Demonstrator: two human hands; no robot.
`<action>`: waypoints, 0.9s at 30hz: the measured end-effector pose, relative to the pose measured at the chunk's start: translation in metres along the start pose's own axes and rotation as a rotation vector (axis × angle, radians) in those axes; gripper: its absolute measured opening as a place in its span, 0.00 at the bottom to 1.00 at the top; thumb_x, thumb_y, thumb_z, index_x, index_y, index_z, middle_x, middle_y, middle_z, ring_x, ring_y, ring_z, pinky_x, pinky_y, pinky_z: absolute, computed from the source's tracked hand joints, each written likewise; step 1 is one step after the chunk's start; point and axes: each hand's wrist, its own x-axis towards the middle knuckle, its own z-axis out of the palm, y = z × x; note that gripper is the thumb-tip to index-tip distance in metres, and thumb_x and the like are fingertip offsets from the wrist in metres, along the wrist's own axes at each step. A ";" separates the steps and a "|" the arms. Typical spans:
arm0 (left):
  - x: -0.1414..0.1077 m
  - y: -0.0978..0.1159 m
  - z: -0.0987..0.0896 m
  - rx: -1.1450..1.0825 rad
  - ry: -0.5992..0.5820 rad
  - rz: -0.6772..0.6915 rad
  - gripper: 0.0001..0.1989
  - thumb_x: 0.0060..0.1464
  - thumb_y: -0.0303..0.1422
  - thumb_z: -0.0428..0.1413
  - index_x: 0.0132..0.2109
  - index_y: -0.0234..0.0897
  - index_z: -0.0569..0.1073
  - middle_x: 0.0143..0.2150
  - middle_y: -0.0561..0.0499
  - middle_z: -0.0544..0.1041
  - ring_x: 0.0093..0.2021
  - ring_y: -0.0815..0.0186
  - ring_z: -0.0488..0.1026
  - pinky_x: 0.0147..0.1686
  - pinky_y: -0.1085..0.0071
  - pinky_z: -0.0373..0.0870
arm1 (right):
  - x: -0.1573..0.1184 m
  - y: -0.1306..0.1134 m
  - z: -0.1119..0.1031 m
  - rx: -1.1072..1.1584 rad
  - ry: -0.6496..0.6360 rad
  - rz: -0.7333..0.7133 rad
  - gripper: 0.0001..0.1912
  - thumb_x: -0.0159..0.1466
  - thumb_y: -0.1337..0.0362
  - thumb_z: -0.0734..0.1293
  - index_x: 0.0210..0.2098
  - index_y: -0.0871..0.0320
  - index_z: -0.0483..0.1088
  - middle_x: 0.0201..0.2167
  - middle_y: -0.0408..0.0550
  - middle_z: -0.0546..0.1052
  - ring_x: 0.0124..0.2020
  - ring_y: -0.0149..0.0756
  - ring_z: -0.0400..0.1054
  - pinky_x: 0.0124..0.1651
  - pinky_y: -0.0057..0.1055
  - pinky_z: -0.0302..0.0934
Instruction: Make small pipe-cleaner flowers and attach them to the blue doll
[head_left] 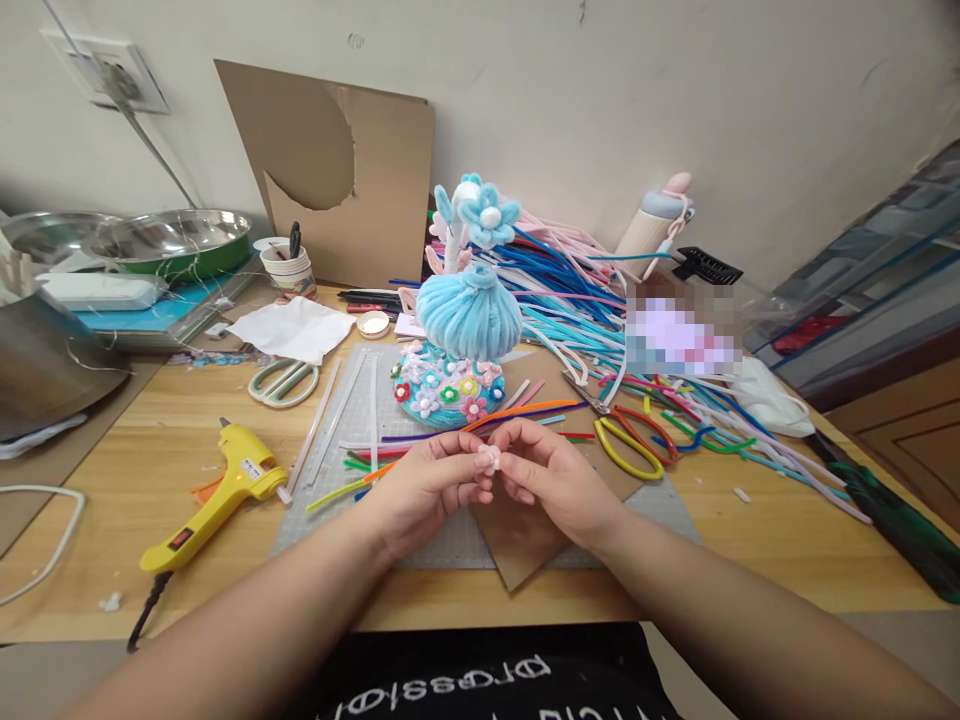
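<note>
Between my two hands is a small pale pink pipe-cleaner flower. My left hand pinches it from one side, and my right hand pinches it from the other. Just beyond them stands a light blue pipe-cleaner lamp with a puffy shade and a flower on its stem. Many small coloured flowers with pearl-like centres cover its round base. Loose pipe cleaners lie under and behind my fingers, on a grey cutting mat and a piece of brown cardboard.
At left lie a yellow glue gun and pale-handled scissors. Scissors with yellow and orange handles rest at right. Behind are a pipe-cleaner pile, a paper cup, a cut cardboard sheet and a bottle.
</note>
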 end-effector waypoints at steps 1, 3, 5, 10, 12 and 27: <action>0.000 0.000 0.000 -0.009 0.009 0.003 0.06 0.45 0.26 0.63 0.30 0.30 0.72 0.26 0.53 0.74 0.26 0.75 0.70 0.28 0.79 0.69 | 0.000 0.000 0.000 -0.003 0.009 -0.001 0.12 0.58 0.57 0.68 0.34 0.57 0.65 0.24 0.39 0.66 0.20 0.23 0.56 0.20 0.22 0.47; 0.001 0.000 -0.001 -0.015 0.029 0.022 0.06 0.45 0.25 0.63 0.30 0.31 0.73 0.26 0.52 0.74 0.26 0.75 0.70 0.28 0.80 0.69 | 0.000 -0.001 0.000 -0.043 0.026 -0.008 0.12 0.58 0.56 0.68 0.34 0.58 0.66 0.24 0.39 0.66 0.20 0.23 0.57 0.20 0.22 0.47; 0.001 0.000 -0.002 -0.018 0.034 0.038 0.06 0.45 0.26 0.63 0.31 0.30 0.73 0.28 0.51 0.75 0.27 0.74 0.71 0.29 0.79 0.70 | 0.001 -0.001 0.001 -0.101 0.049 -0.015 0.12 0.57 0.56 0.68 0.31 0.58 0.66 0.24 0.40 0.67 0.21 0.24 0.57 0.20 0.23 0.48; 0.002 0.001 -0.003 -0.047 0.032 0.028 0.10 0.52 0.34 0.58 0.35 0.29 0.75 0.30 0.47 0.75 0.31 0.70 0.72 0.30 0.75 0.72 | 0.002 -0.002 0.002 -0.160 0.141 0.002 0.13 0.56 0.55 0.68 0.28 0.59 0.65 0.23 0.40 0.67 0.21 0.24 0.57 0.21 0.23 0.48; 0.003 0.002 -0.002 -0.013 0.042 0.040 0.08 0.50 0.32 0.60 0.35 0.30 0.74 0.30 0.48 0.75 0.31 0.70 0.72 0.30 0.76 0.71 | 0.002 -0.002 0.002 -0.189 0.151 -0.010 0.14 0.56 0.55 0.68 0.27 0.59 0.64 0.22 0.39 0.66 0.20 0.25 0.56 0.21 0.24 0.48; 0.003 -0.001 0.001 0.204 0.123 0.154 0.12 0.43 0.31 0.65 0.32 0.32 0.71 0.27 0.54 0.73 0.26 0.73 0.68 0.28 0.75 0.66 | 0.002 -0.003 0.004 -0.342 0.117 -0.101 0.09 0.58 0.59 0.65 0.28 0.57 0.64 0.25 0.40 0.67 0.23 0.27 0.58 0.27 0.26 0.54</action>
